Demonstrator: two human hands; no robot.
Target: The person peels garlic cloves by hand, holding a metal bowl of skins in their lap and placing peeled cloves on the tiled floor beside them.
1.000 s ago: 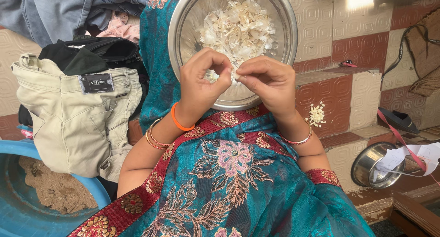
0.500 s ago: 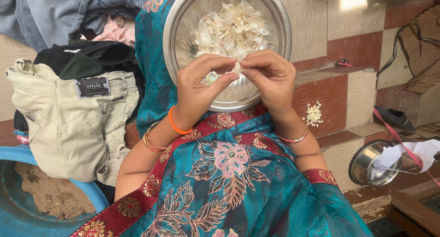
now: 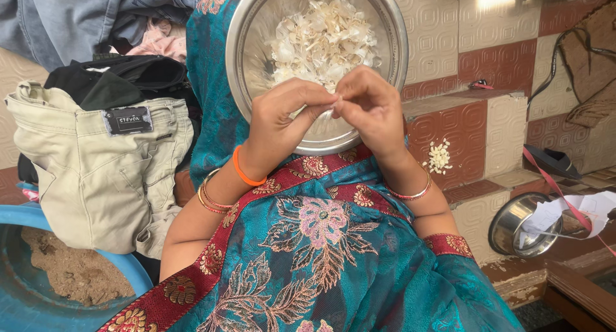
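A round steel bowl [image 3: 247,82] rests on my lap, tilted toward me, with a heap of pale garlic skins [image 3: 324,40] in it. My left hand [image 3: 276,123] and my right hand [image 3: 372,107] meet over the bowl's near rim. Their fingertips pinch a small pale garlic clove [image 3: 335,99] between them; most of it is hidden by the fingers. I wear an orange band and gold bangles on the left wrist, a thin bangle on the right.
A small pile of peeled cloves [image 3: 439,157] lies on a tiled step at the right. A second steel bowl [image 3: 513,226] with paper sits lower right. Beige trousers [image 3: 102,171] and other clothes lie left, above a blue tub [image 3: 38,280] with brown grit.
My fingertips have drawn closer together on the clove and both hands have risen slightly over the bowl's rim. The view has shifted a little left.
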